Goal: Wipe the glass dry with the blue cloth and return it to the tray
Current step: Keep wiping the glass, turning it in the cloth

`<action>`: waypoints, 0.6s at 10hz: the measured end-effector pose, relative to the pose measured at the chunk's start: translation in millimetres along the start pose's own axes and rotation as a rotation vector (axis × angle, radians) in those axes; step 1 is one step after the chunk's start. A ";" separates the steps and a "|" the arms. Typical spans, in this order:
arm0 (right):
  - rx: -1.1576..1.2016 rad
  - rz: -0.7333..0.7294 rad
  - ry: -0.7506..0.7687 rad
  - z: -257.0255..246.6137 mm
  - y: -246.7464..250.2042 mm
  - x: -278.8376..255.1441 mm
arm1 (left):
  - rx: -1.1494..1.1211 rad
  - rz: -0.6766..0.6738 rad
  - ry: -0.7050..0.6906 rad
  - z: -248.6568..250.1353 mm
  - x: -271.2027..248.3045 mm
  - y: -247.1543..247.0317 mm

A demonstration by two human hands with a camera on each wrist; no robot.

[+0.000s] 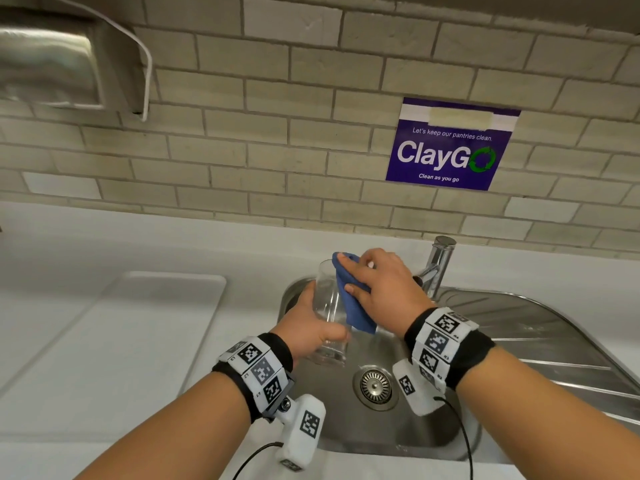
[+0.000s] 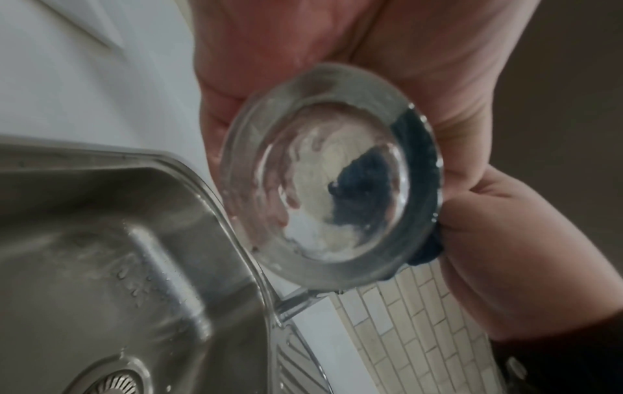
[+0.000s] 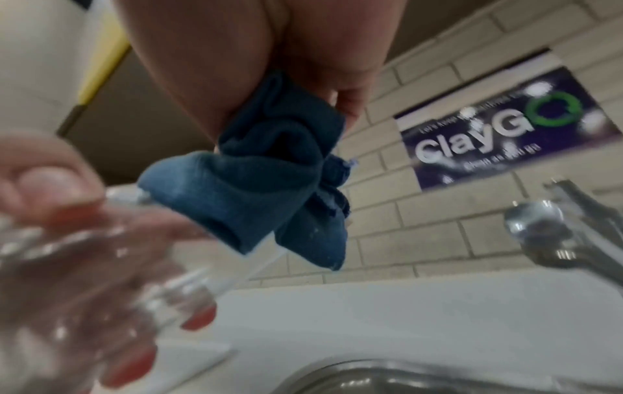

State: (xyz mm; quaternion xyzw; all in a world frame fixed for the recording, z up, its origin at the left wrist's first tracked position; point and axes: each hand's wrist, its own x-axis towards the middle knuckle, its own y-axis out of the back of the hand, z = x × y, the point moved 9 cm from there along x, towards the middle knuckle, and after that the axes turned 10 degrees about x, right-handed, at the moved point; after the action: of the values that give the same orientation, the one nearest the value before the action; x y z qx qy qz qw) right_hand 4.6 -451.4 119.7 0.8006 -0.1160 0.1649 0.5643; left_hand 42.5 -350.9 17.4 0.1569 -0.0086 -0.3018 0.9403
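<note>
1. Drying step: the left hand (image 1: 313,329) grips the clear cylindrical glass (image 1: 329,306) above the steel sink (image 1: 519,327).
2. The right hand (image 1: 377,285) presses the folded blue cloth (image 1: 353,299) against its wall.
3. Next: transfer to the white rectangular tray (image 1: 156,306) on the counter.

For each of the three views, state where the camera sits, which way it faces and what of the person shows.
Head: worn on the head, faces forward and down over sink; both forearms show.
Left wrist: under the left hand, looks up at the glass base.
Right wrist: under the right hand, faces the blue cloth.
All share glass and cloth.
</note>
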 end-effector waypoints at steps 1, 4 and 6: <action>0.000 -0.109 0.076 -5.6 -7.0 0.0 | -0.009 -0.025 -0.016 3.2 -1.5 -2.0; 0.243 -0.400 -0.083 2.1 -39.4 -15.8 | -0.161 -0.074 0.029 -3.1 2.5 -7.3; 0.111 -0.295 0.002 1.5 -30.3 -23.3 | -0.121 -0.067 0.023 -7.8 6.0 -8.8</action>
State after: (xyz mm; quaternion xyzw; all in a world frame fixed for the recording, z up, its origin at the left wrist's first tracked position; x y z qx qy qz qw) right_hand -5.3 -442.6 83.8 0.8386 0.0126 0.0874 0.5375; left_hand 43.3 -358.8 6.8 0.1034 0.0257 -0.3314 0.9375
